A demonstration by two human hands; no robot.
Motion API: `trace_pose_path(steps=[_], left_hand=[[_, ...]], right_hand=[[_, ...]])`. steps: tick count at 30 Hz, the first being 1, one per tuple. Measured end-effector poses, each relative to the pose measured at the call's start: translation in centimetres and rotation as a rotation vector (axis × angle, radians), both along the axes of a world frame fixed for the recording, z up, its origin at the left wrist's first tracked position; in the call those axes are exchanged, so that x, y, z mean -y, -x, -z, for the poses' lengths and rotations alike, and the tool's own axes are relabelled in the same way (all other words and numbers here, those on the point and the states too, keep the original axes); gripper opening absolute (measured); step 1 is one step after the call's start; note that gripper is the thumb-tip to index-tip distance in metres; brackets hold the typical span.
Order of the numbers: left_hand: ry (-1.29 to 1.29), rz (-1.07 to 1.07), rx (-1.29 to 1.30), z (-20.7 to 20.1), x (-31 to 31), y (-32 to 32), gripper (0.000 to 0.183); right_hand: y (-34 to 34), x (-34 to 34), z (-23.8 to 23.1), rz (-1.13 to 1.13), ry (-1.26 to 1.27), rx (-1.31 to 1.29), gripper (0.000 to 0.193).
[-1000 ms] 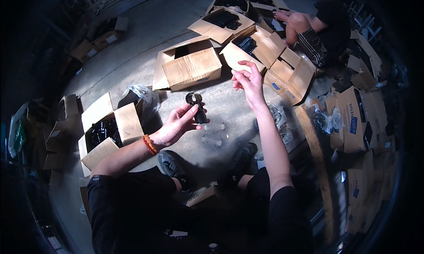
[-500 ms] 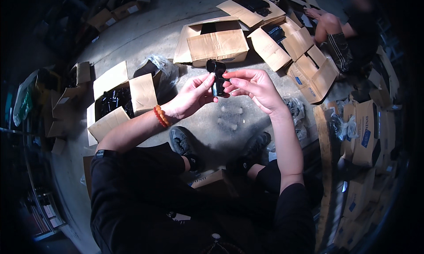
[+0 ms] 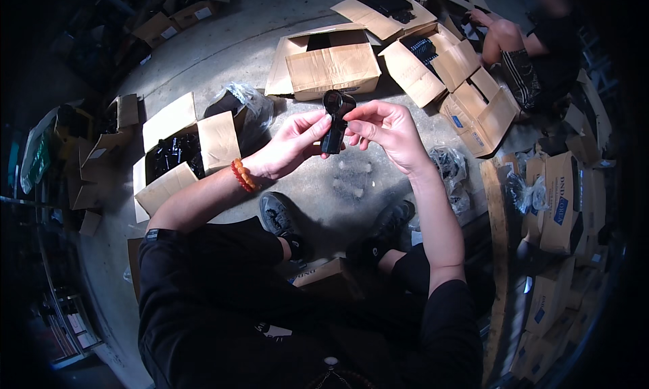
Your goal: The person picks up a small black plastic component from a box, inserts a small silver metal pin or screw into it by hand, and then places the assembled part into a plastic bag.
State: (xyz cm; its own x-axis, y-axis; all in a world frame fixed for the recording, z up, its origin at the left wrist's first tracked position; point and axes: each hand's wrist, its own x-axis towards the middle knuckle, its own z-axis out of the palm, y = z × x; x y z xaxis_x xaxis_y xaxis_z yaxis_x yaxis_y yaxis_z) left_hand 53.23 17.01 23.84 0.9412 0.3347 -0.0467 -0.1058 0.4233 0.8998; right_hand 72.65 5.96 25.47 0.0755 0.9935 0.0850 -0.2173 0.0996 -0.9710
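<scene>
A glossy black part [image 3: 332, 140] with a round, ring-like upper end and a narrower body below is held up in front of me, above the concrete floor. My left hand [image 3: 296, 143] pinches it from the left, thumb on the near face and the other fingers mostly behind. On the other side, the thumb and forefinger of my right hand [image 3: 393, 136] are pressed together against the part's edge. Whether a smaller piece lies between those right fingertips is hidden. The ring's opening faces up toward me.
Left, an open carton [image 3: 167, 185] holds many black parts, beside a clear plastic bag [image 3: 249, 104]. Ahead stands another open carton [image 3: 332, 70]; more cartons [image 3: 476, 115] lie right, near a seated person [image 3: 524, 68]. Stacked boxes [image 3: 560, 203] stand behind a wooden beam [image 3: 499, 254].
The black part has turned in my hands, so its round opening now shows more. My right fingers have shifted slightly against its side. The seated person's hand has moved a little.
</scene>
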Motion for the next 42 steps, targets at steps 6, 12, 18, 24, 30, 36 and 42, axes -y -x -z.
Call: trace_pose_path(steps=[6,12,18,24,30,36,42], left_hand=[[-0.167,0.006,-0.037,-0.2,-0.3,0.3,0.04],[-0.279,-0.043,0.008,-1.6,0.5,0.2,0.047],[-0.137,-0.152,0.036,-2.1,1.0,-0.1,0.042],[-0.178,-0.305,-0.006,-1.8,1.1,-0.4,0.04],[-0.307,-0.349,-0.05,-2.3,0.8,-0.5,0.038],[-0.016,-0.262,-0.056,-1.6,0.7,-0.6,0.032],[0.009,-0.202,-0.054,-1.5,0.5,-0.1,0.034]], right_hand=[[0.4,-0.5,1.3,0.252,-0.295,0.333,0.061],[0.3,-0.1,0.7,-0.089,-0.237,0.072,0.068],[1.1,0.0,0.6,-0.006,-0.241,-0.019,0.063],[1.8,-0.6,0.8,0.171,-0.245,0.057,0.06],[2.8,-1.0,2.3,0.234,-0.217,-0.155,0.045],[3.6,-0.8,2.7,0.294,-0.305,-0.074,0.033],[2.2,-0.1,1.5,0.281,-0.293,-0.104,0.026]])
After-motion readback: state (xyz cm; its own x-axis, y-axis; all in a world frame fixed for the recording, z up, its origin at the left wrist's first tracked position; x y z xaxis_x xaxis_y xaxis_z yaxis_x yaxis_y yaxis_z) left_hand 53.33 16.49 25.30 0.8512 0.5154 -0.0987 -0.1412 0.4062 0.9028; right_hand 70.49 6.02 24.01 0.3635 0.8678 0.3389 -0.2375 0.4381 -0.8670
